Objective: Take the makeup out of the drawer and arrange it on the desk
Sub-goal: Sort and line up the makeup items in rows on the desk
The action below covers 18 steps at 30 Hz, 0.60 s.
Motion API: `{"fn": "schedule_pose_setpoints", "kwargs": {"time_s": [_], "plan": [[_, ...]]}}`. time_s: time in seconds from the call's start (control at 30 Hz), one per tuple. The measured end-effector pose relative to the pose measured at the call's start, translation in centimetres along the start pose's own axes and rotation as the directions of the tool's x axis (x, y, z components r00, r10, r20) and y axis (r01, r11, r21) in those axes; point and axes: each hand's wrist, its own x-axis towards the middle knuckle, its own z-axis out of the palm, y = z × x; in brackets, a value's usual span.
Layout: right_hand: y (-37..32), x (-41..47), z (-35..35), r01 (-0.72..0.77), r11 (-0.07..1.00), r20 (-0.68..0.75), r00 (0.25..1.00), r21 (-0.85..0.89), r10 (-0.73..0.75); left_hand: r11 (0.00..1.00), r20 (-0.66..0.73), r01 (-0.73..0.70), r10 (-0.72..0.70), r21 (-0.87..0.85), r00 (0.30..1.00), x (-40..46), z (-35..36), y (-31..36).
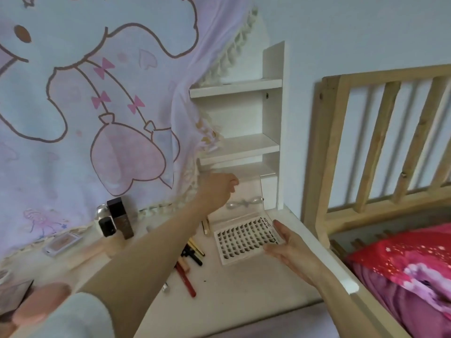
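**Lash case held open at the desk's back right corner**

While the right hand (290, 247) cradles a clear case of false lashes (244, 236) from its right edge, fingers loosely curled round that edge, the left hand (218, 191) reaches over it and pinches the raised lid (249, 193) near its top, fingers bunched together. Judging by this hold, the case is being steadied and propped open for display, or about to be closed. It sits near the back right corner of the desk (244, 284), just in front of a small white shelf unit (246, 142).

Left of the case, pencils and pens (191, 259) lie in a loose heap at mid-desk, seemingly not yet tidied. Toward the back edge stand a dark bottle (120, 217) and a smaller black-capped one (106, 224), upright and touching. A flat compact (64, 242) lies near the left edge.

Behind the desk hangs a pastel cartoon cloth (85, 93). Right of the desk is a wooden bed rail (380, 142) with red bedding (402, 264). No drawer is in view.
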Motion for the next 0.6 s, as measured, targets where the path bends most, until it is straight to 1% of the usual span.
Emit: {"fn": "schedule_pose_setpoints", "kwargs": {"time_s": [0.07,0.17,0.23,0.33,0.4,0.47,0.6], "plan": [[0.6,0.1,-0.8,-0.021,0.982,-0.086,0.996,-0.187,0.005,0.999,-0.006,0.018,-0.018,-0.044,1.0,0.7,1.5,0.2],[1.3,0.0,-1.6,0.02,0.955,-0.073,0.996,-0.297,-0.044,1.0,0.013,-0.004,0.004,-0.001,1.0,1.5,3.4,0.3],[1.4,0.1,-1.7,0.054,0.927,-0.079,0.993,-0.372,-0.089,1.0,-0.004,-0.009,0.009,0.006,1.0,2.0,4.3,0.4],[1.4,0.5,-1.5,0.079,0.832,-0.069,0.988,-0.549,-0.139,0.999,-0.068,0.033,-0.034,-0.019,0.997,2.6,5.4,0.4],[1.6,0.7,-1.5,0.084,0.808,-0.074,0.985,-0.583,-0.155,0.997,-0.107,0.074,-0.075,-0.01,0.991,2.9,5.9,0.4],[1.9,0.8,-1.5,0.08,0.761,-0.088,0.98,-0.643,-0.177,0.995,-0.129,0.099,-0.097,0.003,0.987,3.2,6.3,0.2],[3.0,1.1,-1.6,0.059,0.666,-0.147,0.957,-0.743,-0.249,0.996,-0.135,0.089,-0.091,-0.017,0.987,3.5,6.9,-0.4]]}}
